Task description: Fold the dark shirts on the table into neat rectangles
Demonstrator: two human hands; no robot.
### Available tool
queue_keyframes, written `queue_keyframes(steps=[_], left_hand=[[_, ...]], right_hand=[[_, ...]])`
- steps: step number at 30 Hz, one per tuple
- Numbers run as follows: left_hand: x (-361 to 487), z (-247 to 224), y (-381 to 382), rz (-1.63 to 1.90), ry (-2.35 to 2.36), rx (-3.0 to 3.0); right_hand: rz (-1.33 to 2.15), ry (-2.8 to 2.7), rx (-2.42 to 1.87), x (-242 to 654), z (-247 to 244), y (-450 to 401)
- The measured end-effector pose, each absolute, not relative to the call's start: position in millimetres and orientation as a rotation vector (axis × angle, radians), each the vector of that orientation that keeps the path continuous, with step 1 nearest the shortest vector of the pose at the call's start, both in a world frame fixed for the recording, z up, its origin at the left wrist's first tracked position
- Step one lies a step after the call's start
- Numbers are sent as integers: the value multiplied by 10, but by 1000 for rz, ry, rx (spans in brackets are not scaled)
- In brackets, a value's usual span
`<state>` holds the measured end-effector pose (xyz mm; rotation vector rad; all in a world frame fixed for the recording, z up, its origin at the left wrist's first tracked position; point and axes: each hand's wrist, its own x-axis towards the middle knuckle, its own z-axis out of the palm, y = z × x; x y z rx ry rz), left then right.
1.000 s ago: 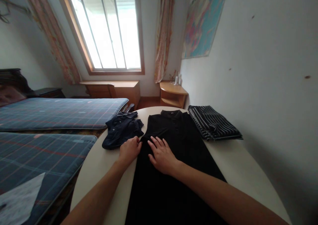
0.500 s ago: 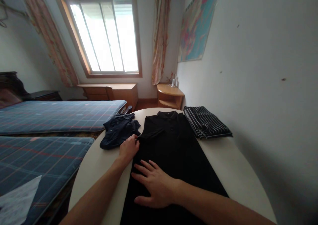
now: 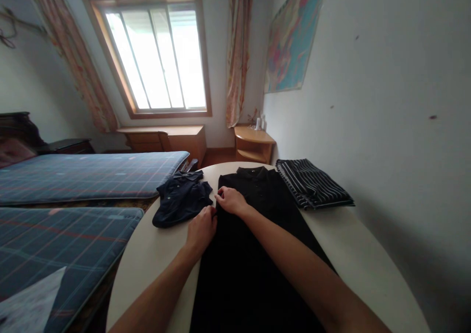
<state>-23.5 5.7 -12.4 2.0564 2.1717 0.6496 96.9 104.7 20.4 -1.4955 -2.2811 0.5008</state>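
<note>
A black collared shirt (image 3: pixel 257 264) lies lengthwise on the round, pale table (image 3: pixel 147 269), its collar at the far edge. My left hand (image 3: pixel 202 229) is closed on the shirt's left edge, below the shoulder. Just beyond it, my right hand (image 3: pixel 230 199) pinches the same edge nearer the shoulder. The fingertips of both hands are close together, and the cloth between them is small and dark. Left of the hands rests a dark navy garment (image 3: pixel 180 198) with buttons, loosely folded.
A folded black-and-white striped cloth (image 3: pixel 312 183) sits at the table's far right, near the white wall. Beds with blue plaid mattresses (image 3: pixel 73 235) stand to the left, a paper sheet (image 3: pixel 35 301) on the nearer one. A wooden corner shelf (image 3: pixel 253 136) stands beyond the table.
My right hand has gone from lying spread on the shirt to pinching its left edge, farther up. The sleeve that lay toward the left is now folded inward or hidden. My left hand has shifted slightly right.
</note>
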Motion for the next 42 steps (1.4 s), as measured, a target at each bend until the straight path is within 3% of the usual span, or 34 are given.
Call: queue_keyframes(steps=[7,21,33,42], left_hand=[[-189,-65,-3,676,2141,2048],[11,1,-80,1047,1741,1794],[135,-93,-74,1149,1620,1801],[766,92,-28,1120,1381,1710]], right_hand=[[570,-2311,-1792,689,189,1266],[834,-2156,-1566,908,-13,1476],[890,-2035,-1300,1134,-6,1371],[855,-1969,-1294,1837,135,1418]])
